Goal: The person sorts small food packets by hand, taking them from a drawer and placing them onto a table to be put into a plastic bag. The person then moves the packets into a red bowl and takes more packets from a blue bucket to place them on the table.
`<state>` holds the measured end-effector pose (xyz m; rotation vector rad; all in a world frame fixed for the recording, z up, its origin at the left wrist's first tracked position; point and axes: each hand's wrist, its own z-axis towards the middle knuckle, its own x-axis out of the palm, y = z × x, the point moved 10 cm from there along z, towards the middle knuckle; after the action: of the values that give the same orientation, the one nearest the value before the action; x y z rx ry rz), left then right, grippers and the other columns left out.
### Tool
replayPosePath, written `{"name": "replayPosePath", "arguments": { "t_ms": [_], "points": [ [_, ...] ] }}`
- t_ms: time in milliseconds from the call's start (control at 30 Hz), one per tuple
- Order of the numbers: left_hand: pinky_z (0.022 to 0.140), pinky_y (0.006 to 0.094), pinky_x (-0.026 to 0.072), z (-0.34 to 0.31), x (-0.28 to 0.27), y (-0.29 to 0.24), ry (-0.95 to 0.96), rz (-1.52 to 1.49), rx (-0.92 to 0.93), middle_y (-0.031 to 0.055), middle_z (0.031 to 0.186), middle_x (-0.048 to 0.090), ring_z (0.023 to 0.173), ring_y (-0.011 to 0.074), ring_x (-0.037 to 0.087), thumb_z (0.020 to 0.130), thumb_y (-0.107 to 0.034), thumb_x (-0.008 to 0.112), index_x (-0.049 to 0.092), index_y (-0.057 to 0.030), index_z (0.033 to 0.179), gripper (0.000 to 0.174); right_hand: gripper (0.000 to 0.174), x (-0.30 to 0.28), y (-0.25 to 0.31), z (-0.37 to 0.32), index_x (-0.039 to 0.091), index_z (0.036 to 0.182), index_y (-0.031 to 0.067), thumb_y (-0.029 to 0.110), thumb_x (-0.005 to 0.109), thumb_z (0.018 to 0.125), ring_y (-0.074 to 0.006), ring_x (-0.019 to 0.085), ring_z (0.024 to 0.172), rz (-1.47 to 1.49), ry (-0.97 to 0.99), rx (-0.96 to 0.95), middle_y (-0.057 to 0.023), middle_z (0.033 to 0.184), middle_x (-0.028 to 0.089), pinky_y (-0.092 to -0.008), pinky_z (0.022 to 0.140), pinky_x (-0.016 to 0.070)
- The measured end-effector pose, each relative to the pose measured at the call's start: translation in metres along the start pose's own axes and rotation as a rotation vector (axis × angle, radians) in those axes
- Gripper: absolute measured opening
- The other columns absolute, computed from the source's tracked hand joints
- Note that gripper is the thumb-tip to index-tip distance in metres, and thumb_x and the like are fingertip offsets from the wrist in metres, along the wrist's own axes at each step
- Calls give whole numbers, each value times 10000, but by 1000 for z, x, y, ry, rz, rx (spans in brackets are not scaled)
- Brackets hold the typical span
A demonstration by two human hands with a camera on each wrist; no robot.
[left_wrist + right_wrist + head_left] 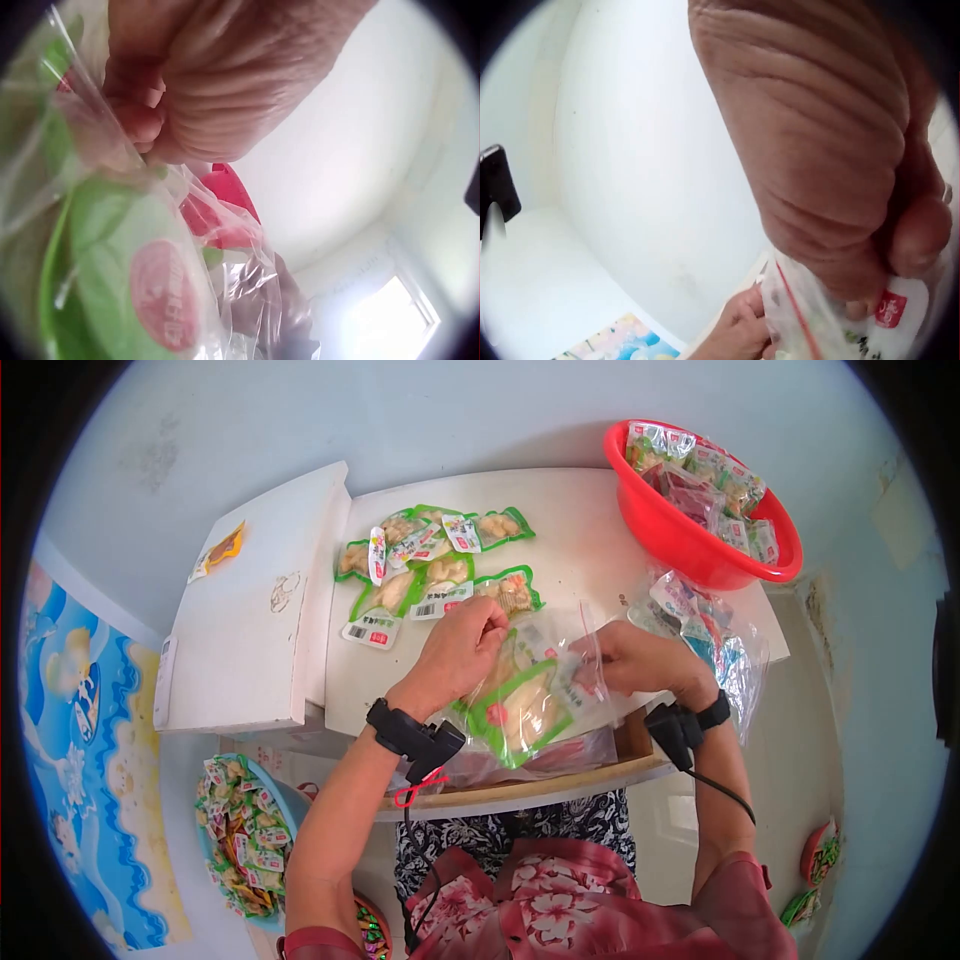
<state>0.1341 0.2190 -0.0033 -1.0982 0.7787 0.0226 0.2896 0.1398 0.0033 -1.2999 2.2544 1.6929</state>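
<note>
A clear zip bag with a red stripe along its mouth hangs over the table's front edge, between both hands. Inside it shows a green-edged snack packet with pale contents. My left hand grips the bag's left side with curled fingers; in the left wrist view the plastic and a green packet with a red oval logo fall below that hand. On the other side my right hand has its thumb and fingers curled at the bag's mouth, pinching a white packet end with a red mark.
Several similar packets lie beyond the left hand on the white table. A red basin of packets stands back right, with clear plastic bags before it. A white box borders the left; a blue basin stands below.
</note>
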Motion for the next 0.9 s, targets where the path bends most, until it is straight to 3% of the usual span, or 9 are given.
{"name": "replayPosePath", "arguments": {
  "t_ms": [33,133,267,367,500,600,700,800,900],
  "points": [
    [701,338,495,1,0,-1,9,15,-2,88,883,642,764,183,591,944,-59,658,623,-3,964,70,154,2,2,1,714,997,12,159,687,958,-90,553,730,-24,-7,28,3,751,629,-295,712,489],
    [714,340,499,1,3,-5,30,51,2,85,896,644,781,184,597,948,-61,656,620,0,973,75,168,13,3,15,708,1019,-2,145,663,949,-109,510,612,3,-74,-271,-19,664,573,-306,598,471],
    [731,340,508,-3,-4,-9,-12,43,8,78,914,652,802,181,608,963,-72,651,631,-13,1068,123,140,18,22,10,688,971,8,145,686,943,-93,531,639,90,-133,-508,-25,711,613,-308,597,471],
    [738,331,511,-18,-24,-29,-122,-53,25,70,949,669,817,171,610,970,-80,654,637,-28,1184,221,129,18,7,5,666,930,18,146,678,947,-83,561,651,168,-71,-172,-34,729,635,-305,605,477],
    [747,309,510,-74,-61,-30,-355,6,-137,70,1034,688,870,150,608,959,-94,686,621,-34,1297,349,137,20,-5,2,660,928,23,158,680,941,-82,586,668,212,-94,-137,-43,743,648,-303,614,481],
    [762,296,505,-119,-67,-7,-262,121,-338,71,1067,689,924,141,607,923,-124,749,609,-27,1305,418,164,22,-6,-3,678,957,15,175,694,925,-121,614,696,149,-79,-160,-62,760,661,-313,654,494],
    [765,325,519,-141,-62,-14,-189,147,-222,105,1122,657,960,195,633,843,-214,844,588,-37,1351,596,228,28,-2,-2,700,1009,5,207,734,909,-163,648,785,69,-60,-281,-83,807,687,-327,752,512],
    [904,382,518,-145,-55,-30,-152,96,-165,129,1291,619,1145,265,602,774,-292,902,551,-57,1440,789,338,24,-6,2,721,1108,-7,244,799,895,-187,673,929,-17,-60,-164,-90,915,721,-329,887,529],
    [1102,438,452,-148,-51,-57,-213,405,14,173,1503,507,1344,314,523,712,-327,926,495,-65,1518,950,378,28,-10,5,732,1125,6,267,827,869,-218,670,986,-54,-144,-146,-107,1036,723,-336,921,524]
  ]
}}
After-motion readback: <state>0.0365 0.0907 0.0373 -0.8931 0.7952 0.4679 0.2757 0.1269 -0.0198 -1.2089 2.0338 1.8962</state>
